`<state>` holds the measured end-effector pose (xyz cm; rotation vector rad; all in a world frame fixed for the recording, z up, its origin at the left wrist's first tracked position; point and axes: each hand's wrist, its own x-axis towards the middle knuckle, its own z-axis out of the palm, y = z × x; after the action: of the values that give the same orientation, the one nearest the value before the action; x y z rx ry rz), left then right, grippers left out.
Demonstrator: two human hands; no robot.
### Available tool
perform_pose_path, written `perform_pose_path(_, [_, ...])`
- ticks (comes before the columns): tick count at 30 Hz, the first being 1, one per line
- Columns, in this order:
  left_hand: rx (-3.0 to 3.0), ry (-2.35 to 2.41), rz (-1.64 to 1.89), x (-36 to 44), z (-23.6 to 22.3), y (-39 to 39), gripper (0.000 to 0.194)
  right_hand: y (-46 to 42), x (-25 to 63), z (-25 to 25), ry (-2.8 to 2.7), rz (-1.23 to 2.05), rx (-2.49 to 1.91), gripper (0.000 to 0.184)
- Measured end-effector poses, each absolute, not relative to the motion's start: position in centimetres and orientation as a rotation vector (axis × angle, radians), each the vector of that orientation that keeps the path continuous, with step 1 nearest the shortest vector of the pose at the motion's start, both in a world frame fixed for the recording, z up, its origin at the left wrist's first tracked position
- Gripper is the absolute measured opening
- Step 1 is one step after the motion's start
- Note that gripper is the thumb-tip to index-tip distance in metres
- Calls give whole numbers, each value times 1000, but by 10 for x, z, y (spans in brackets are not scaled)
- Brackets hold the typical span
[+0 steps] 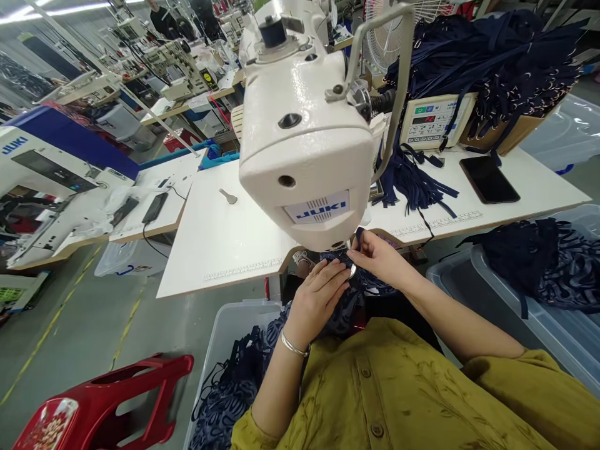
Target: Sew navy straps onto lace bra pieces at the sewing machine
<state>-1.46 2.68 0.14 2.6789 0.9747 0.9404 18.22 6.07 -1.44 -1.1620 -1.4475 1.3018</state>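
Note:
My left hand lies with fingers stretched out, pressing on navy patterned fabric below the head of the white sewing machine. Close by on the right, my right hand pinches a navy strap between thumb and fingers, beside the needle area. A small shiny metal piece shows between the two hands; its kind is unclear. The machine head hides the needle and part of the cloth. Fabric hangs from the table edge toward my lap.
Navy straps lie on the white table, near a phone and control panel. Plastic bins of navy garments stand left and right. A red stool is at lower left.

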Motion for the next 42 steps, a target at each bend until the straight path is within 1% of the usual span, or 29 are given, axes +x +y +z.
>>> perform_pose_path(12, [2807,1018,846,-10,10,24,30,62,184,-13,-1482,1301,-1147,16])
perform_pose_path(17, [2876,1172,734,-3,17,19,27,72,189,-10,-1481,1337,-1115,19])
perform_pose_path(19, [2895,1285,706,1,18,16,25,80,190,-4,-1521,1257,-1160,19])
perform_pose_path(21, [2894,1392,692,5,19,14,24,88,188,3,-1604,1106,-1220,18])
perform_pose_path(25, [2898,1467,670,9,17,13,27,99,180,9,-1741,914,-1297,21])
perform_pose_path(29, [2906,1466,685,9,12,13,28,99,177,6,-1777,906,-1289,27])
perform_pose_path(38, [2897,1489,700,10,9,13,29,99,178,3,-1749,924,-1285,24])
perform_pose_path(42, [2873,1574,703,14,11,12,30,105,177,3,-1710,925,-1221,25])
